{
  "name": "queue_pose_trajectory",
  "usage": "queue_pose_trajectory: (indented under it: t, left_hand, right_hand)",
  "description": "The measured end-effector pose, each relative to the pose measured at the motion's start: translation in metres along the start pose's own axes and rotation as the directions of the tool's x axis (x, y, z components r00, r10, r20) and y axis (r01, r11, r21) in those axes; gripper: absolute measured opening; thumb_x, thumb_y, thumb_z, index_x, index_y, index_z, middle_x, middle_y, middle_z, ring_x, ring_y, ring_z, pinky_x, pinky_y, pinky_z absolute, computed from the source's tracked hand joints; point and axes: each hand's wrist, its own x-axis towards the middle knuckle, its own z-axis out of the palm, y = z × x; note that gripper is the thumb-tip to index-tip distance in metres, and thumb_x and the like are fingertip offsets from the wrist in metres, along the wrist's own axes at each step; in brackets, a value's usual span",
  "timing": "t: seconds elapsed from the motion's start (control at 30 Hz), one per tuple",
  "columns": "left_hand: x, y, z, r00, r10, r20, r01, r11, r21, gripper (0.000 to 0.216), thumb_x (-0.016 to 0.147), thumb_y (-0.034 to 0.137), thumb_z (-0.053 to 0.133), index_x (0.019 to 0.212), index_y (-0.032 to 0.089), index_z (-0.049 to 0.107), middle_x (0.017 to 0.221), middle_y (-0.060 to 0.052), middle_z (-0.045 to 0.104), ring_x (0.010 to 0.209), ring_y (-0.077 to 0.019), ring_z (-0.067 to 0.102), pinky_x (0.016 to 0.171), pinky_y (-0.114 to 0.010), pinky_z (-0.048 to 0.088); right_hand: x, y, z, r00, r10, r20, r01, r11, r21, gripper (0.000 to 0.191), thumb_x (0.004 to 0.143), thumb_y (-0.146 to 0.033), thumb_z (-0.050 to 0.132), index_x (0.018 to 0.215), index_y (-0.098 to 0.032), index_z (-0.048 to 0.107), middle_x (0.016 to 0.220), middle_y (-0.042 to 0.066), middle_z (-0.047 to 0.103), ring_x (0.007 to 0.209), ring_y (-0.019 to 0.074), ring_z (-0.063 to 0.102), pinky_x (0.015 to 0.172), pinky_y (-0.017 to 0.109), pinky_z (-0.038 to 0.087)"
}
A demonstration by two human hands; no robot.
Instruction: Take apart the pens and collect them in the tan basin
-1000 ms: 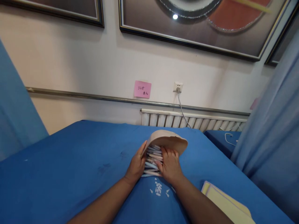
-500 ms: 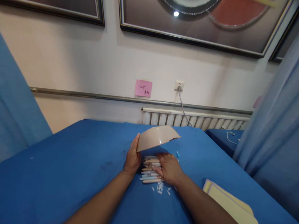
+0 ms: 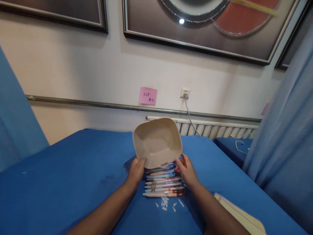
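Note:
My left hand (image 3: 136,169) grips the near left rim of a beige rounded-square bowl (image 3: 157,142), which is lifted and tipped so its empty inside faces me. Below it a row of several pens (image 3: 162,183) lies side by side on the blue cloth-covered table (image 3: 73,176). My right hand (image 3: 186,168) rests at the right ends of the pens, fingers curled against them, just under the bowl's right edge. Small white pieces (image 3: 166,203) are scattered in front of the pens.
A pale yellow pad or folded cloth (image 3: 241,216) lies at the near right. Blue curtains hang at the left (image 3: 14,124) and right (image 3: 288,137). On the wall behind are a pink note (image 3: 148,96), a socket with a cable (image 3: 185,93) and a radiator (image 3: 220,129).
The bowl lay upside down over the pens; my left hand has lifted and turned it upright-facing. The pens now lie uncovered in a row, and my right hand slid to their right ends.

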Motion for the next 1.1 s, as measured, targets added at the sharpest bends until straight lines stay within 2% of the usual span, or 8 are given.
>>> queue_pose_trajectory:
  t: [0.13,0.27,0.37,0.5,0.7,0.83,1.03,1.1]
  left_hand:
    - [-0.015,0.009,0.011,0.976,0.003,0.217,0.010,0.998,-0.058,0.051,0.078,0.046,0.050,0.112,0.009,0.058,0.096,-0.012,0.071,0.084,-0.0264,0.066,0.069,-0.035,0.054]
    - [-0.015,0.013,0.005,0.921,0.162,0.355,-0.236,0.956,0.174,0.053,0.083,0.047,0.047,0.126,0.016,0.051,0.127,-0.010,0.056,0.116,-0.0265,0.051,0.096,-0.040,0.042]
    - [-0.004,0.001,-0.003,0.882,0.248,0.400,-0.411,0.819,0.399,0.050,0.085,0.045,0.045,0.126,0.017,0.052,0.136,-0.009,0.047,0.127,-0.0242,0.040,0.108,-0.040,0.027]
    - [0.013,-0.021,-0.005,0.873,0.184,0.451,-0.435,0.713,0.550,0.049,0.087,0.043,0.040,0.122,0.013,0.055,0.136,-0.012,0.047,0.127,-0.0246,0.039,0.107,-0.040,0.026]
    - [0.018,-0.029,-0.002,0.843,0.131,0.521,-0.444,0.715,0.539,0.037,0.087,0.036,0.040,0.108,0.021,0.065,0.117,-0.006,0.064,0.112,-0.0216,0.054,0.100,-0.036,0.035]
    - [0.014,-0.025,-0.004,0.827,0.130,0.547,-0.454,0.728,0.514,0.031,0.083,0.032,0.047,0.102,0.023,0.069,0.115,-0.005,0.065,0.109,-0.0215,0.055,0.097,-0.034,0.036]
    - [0.019,-0.030,-0.008,0.854,0.139,0.502,-0.394,0.803,0.448,0.026,0.079,0.028,0.050,0.095,0.022,0.070,0.110,-0.006,0.067,0.104,-0.0218,0.058,0.094,-0.033,0.038]
    - [0.021,-0.033,-0.008,0.850,0.151,0.505,-0.397,0.813,0.427,0.026,0.078,0.028,0.050,0.094,0.022,0.070,0.110,-0.005,0.067,0.103,-0.0218,0.058,0.094,-0.033,0.038]
  right_hand:
    - [0.005,-0.006,-0.002,0.971,0.240,-0.015,-0.210,0.877,0.432,0.038,0.071,-0.037,0.064,0.101,-0.015,0.055,0.065,0.000,0.064,0.040,0.0109,0.050,0.033,0.020,0.035]
    - [0.016,-0.008,-0.029,0.874,0.448,-0.186,-0.184,0.662,0.727,0.021,0.068,-0.012,0.056,0.089,-0.016,0.054,0.054,-0.004,0.059,0.033,0.0077,0.043,0.031,0.017,0.032]
    - [0.027,-0.002,-0.063,0.814,0.503,-0.290,-0.118,0.632,0.766,0.014,0.073,-0.008,0.045,0.082,-0.018,0.049,0.049,-0.007,0.055,0.037,0.0067,0.048,0.037,0.015,0.039]
    - [0.032,0.013,-0.090,0.756,0.571,-0.320,-0.119,0.601,0.790,0.016,0.078,-0.006,0.035,0.077,-0.018,0.047,0.050,-0.006,0.054,0.041,0.0069,0.051,0.042,0.016,0.042]
    - [0.032,0.024,-0.090,0.746,0.612,-0.262,-0.205,0.585,0.784,0.013,0.085,-0.023,0.037,0.079,-0.020,0.048,0.054,-0.003,0.055,0.044,0.0110,0.054,0.045,0.023,0.044]
    - [0.025,0.019,-0.090,0.758,0.611,-0.228,-0.247,0.593,0.766,0.021,0.088,-0.029,0.031,0.080,-0.021,0.049,0.057,-0.002,0.056,0.047,0.0133,0.056,0.048,0.026,0.044]
    - [-0.007,0.013,-0.088,0.778,0.602,-0.178,-0.306,0.611,0.730,0.026,0.089,-0.030,0.031,0.078,-0.021,0.053,0.060,0.002,0.060,0.054,0.0163,0.060,0.051,0.028,0.045]
    - [-0.019,0.010,-0.086,0.757,0.648,-0.088,-0.379,0.544,0.748,0.033,0.091,-0.032,0.027,0.077,-0.020,0.054,0.063,0.004,0.062,0.056,0.0148,0.061,0.054,0.027,0.046]
